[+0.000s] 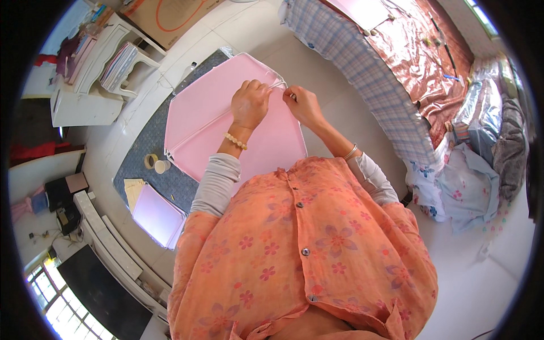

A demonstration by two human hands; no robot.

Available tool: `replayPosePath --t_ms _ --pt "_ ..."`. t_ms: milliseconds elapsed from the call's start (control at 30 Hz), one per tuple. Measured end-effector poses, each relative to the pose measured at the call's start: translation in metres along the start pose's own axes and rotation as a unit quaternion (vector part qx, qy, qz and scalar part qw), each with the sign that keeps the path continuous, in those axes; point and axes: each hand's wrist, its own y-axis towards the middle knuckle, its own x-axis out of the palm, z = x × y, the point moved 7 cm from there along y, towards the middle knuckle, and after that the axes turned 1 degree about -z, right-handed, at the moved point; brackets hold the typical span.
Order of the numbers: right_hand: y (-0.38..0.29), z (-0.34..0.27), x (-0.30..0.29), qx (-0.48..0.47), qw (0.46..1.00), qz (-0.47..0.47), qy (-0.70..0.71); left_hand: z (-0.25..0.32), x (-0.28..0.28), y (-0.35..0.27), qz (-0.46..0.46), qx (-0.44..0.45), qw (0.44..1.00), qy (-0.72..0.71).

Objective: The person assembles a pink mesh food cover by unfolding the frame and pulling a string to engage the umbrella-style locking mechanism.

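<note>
A large pink panel (204, 97) with white edging lies before me, with a thin white strip running across it from its left corner towards its upper right corner. Near that upper right corner my left hand (251, 104) has its fingers closed on the white strip. Just to its right, my right hand (302, 104) pinches something small and pale at the panel's corner; its fingers hide most of it. The panel rests over a dark grey patterned mat (142, 140).
On the mat are a roll of tape (150, 161), a paper cup (162, 166) and a smaller stack of pale lilac panels (155, 216). A bed with a checked cover (361, 72) stands at the right. A white cabinet (85, 104) is at the upper left.
</note>
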Motion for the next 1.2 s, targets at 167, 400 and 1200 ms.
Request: replayPosePath --t_ms 167,400,1200 --pt "0.006 -0.018 -0.003 -0.014 0.999 0.005 -0.041 -0.001 0.000 -0.001 -0.011 -0.007 1.000 0.002" --pt "0.008 -0.027 0.000 -0.069 0.991 0.063 -0.096 -0.003 0.000 -0.001 -0.025 -0.010 1.000 -0.008" --pt "0.048 -0.070 0.003 -0.116 0.880 -0.254 -0.385 0.004 -0.006 -0.007 0.032 -0.005 0.999 -0.042"
